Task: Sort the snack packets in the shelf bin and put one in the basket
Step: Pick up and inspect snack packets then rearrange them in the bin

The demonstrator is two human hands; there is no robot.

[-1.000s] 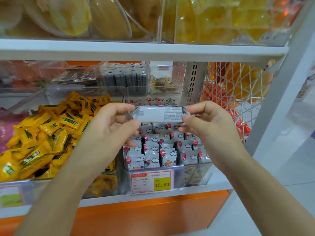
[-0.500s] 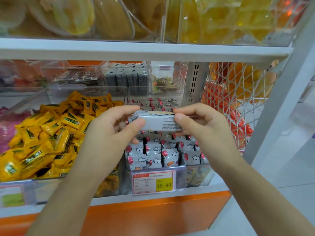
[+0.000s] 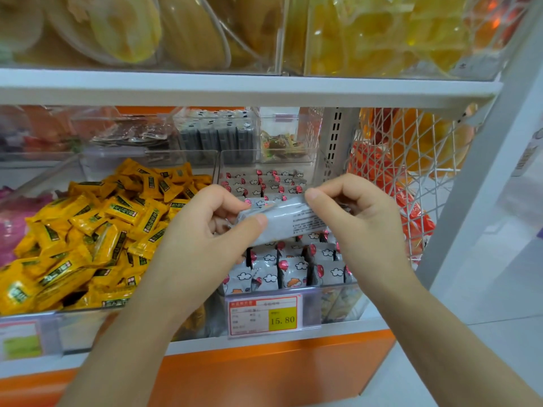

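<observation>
Left hand (image 3: 205,230): centre of the frame, clamped on the left end of the held packet (image 3: 288,218), with the thumb on its front face and the fingers curled behind.
Right hand (image 3: 361,218): right of centre, fingers curled round the packet's right end, forefinger tip on its upper edge.
Held packet: grey-white with small print facing the camera. It lies crosswise between both hands, tilted a little, just above the shelf bin (image 3: 338,301).
Shelf bin: clear plastic, centre to lower right. It is filled with rows of white packets (image 3: 293,268) printed with clouds and red balloons, standing on edge.
Price tag (image 3: 264,315): on the bin's front, lower centre, with a yellow patch reading 15.80.
Yellow packets (image 3: 102,230): a loose heap in the neighbouring bin, left half of the frame.
Wire basket (image 3: 411,160): white mesh, right of the frame, holding orange and red bags.
Upper shelf (image 3: 235,86): a white board across the top, with clear tubs of yellow snacks above it.
</observation>
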